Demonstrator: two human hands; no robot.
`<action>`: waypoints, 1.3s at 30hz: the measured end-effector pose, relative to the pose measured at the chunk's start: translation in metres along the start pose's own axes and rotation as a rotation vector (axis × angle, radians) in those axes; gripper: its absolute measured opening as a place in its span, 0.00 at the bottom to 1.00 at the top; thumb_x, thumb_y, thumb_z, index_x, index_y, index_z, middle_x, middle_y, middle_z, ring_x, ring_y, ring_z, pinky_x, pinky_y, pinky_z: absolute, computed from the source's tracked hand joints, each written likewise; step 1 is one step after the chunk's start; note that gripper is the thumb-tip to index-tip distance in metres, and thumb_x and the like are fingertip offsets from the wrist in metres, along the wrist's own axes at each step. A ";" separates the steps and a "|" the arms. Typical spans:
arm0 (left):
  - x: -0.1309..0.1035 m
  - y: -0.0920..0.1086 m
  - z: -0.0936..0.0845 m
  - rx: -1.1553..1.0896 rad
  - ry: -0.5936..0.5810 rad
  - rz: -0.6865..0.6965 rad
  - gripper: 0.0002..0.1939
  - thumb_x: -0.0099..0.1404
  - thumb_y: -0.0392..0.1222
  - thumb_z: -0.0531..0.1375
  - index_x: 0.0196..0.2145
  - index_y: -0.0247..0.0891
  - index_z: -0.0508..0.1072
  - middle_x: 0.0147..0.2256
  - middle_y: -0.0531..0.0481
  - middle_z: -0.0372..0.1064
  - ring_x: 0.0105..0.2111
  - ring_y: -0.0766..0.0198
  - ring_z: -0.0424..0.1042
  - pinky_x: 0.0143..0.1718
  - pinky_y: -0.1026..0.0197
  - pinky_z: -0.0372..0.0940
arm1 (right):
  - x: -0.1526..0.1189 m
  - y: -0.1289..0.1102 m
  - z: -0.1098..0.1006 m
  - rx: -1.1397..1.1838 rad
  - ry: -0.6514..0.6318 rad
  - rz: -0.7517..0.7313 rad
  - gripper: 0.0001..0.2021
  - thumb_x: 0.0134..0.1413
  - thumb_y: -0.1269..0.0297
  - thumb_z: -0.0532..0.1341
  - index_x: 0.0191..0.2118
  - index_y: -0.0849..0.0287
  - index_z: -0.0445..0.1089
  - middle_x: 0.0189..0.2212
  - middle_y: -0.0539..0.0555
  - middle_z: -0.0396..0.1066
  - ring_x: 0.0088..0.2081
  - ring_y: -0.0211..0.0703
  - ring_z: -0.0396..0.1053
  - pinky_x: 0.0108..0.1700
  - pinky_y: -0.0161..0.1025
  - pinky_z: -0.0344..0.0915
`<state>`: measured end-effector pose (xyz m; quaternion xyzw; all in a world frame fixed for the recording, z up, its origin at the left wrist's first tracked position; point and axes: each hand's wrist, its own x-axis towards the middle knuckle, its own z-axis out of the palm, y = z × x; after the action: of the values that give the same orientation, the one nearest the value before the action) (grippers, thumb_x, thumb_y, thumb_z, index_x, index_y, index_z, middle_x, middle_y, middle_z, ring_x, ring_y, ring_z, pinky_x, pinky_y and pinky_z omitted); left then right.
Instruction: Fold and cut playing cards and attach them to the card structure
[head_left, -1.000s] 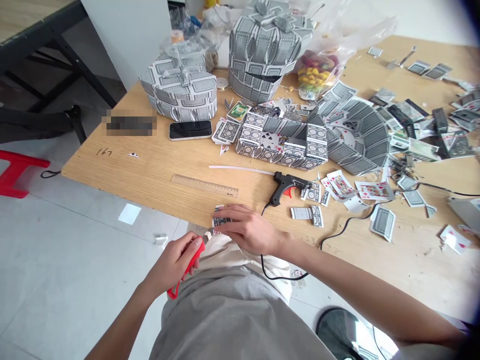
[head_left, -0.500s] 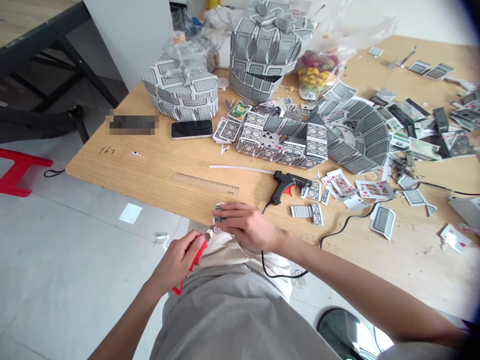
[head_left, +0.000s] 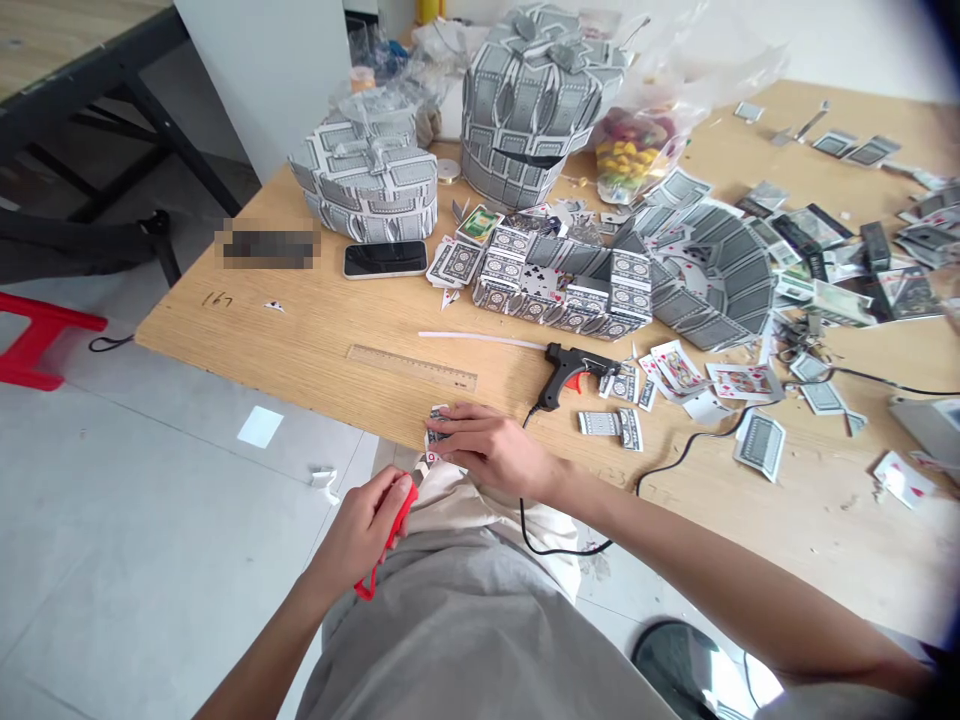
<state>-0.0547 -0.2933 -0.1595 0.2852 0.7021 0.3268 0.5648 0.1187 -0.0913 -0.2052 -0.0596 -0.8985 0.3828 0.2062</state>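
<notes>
My left hand [head_left: 373, 525] is closed round the red handles of a pair of scissors [head_left: 406, 510], below the table's front edge. Their metal blades point up toward a playing card [head_left: 436, 428] at that edge. My right hand [head_left: 491, 447] holds the card with its fingers laid together over it; the thumb is mostly hidden. Just beyond, a black glue gun [head_left: 566, 372] with an orange trigger lies on its side. Its cord runs down past my right wrist. A clear ruler [head_left: 411, 367] and a white glue stick [head_left: 480, 339] lie farther back.
Grey card-built shapes [head_left: 536, 110] stand at the back, with an open card box [head_left: 562, 285] and a round card bowl [head_left: 712, 270] before them. A phone [head_left: 385, 259] lies left. Loose cards [head_left: 761, 443] litter the right. A red stool [head_left: 41, 340] stands on the floor.
My left hand and the scissors have shifted slightly, and a pale scrap by the blades no longer shows. My right hand keeps its place on the card. The view has moved a little.
</notes>
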 end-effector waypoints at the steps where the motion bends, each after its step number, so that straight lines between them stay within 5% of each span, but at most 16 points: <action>1: 0.000 0.000 0.002 -0.001 0.002 -0.003 0.26 0.78 0.69 0.52 0.36 0.44 0.66 0.26 0.55 0.68 0.22 0.64 0.66 0.20 0.65 0.61 | 0.000 0.000 0.000 0.000 0.000 -0.002 0.12 0.75 0.65 0.66 0.56 0.51 0.85 0.61 0.53 0.82 0.65 0.53 0.76 0.69 0.54 0.75; 8: 0.000 -0.002 0.010 -0.044 0.070 -0.016 0.27 0.77 0.70 0.53 0.37 0.44 0.68 0.25 0.55 0.68 0.21 0.64 0.66 0.19 0.65 0.62 | 0.002 -0.006 0.005 -0.021 0.010 0.021 0.12 0.76 0.66 0.64 0.55 0.49 0.85 0.61 0.53 0.82 0.67 0.53 0.76 0.70 0.54 0.74; 15: -0.001 0.003 -0.006 -0.043 0.150 -0.028 0.26 0.76 0.69 0.55 0.37 0.43 0.70 0.26 0.55 0.69 0.22 0.64 0.65 0.19 0.66 0.62 | 0.018 -0.012 0.006 -0.063 -0.026 -0.010 0.15 0.76 0.68 0.62 0.58 0.53 0.83 0.64 0.57 0.79 0.68 0.53 0.73 0.69 0.54 0.73; 25: 0.005 -0.005 -0.013 -0.016 0.096 -0.002 0.27 0.77 0.70 0.54 0.37 0.43 0.68 0.26 0.54 0.69 0.22 0.64 0.66 0.17 0.66 0.63 | 0.021 -0.006 -0.004 -0.100 -0.141 -0.054 0.18 0.79 0.65 0.59 0.66 0.56 0.77 0.67 0.58 0.76 0.68 0.56 0.71 0.69 0.55 0.71; 39: 0.004 -0.006 -0.015 -0.019 0.080 -0.007 0.28 0.77 0.71 0.54 0.36 0.42 0.68 0.26 0.54 0.70 0.22 0.65 0.65 0.18 0.66 0.63 | 0.019 0.002 -0.013 -0.075 -0.203 -0.129 0.17 0.77 0.69 0.60 0.62 0.56 0.81 0.70 0.59 0.73 0.71 0.59 0.69 0.71 0.55 0.69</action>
<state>-0.0704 -0.2958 -0.1643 0.2641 0.7221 0.3423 0.5401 0.1063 -0.0759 -0.1925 0.0298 -0.9305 0.3388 0.1363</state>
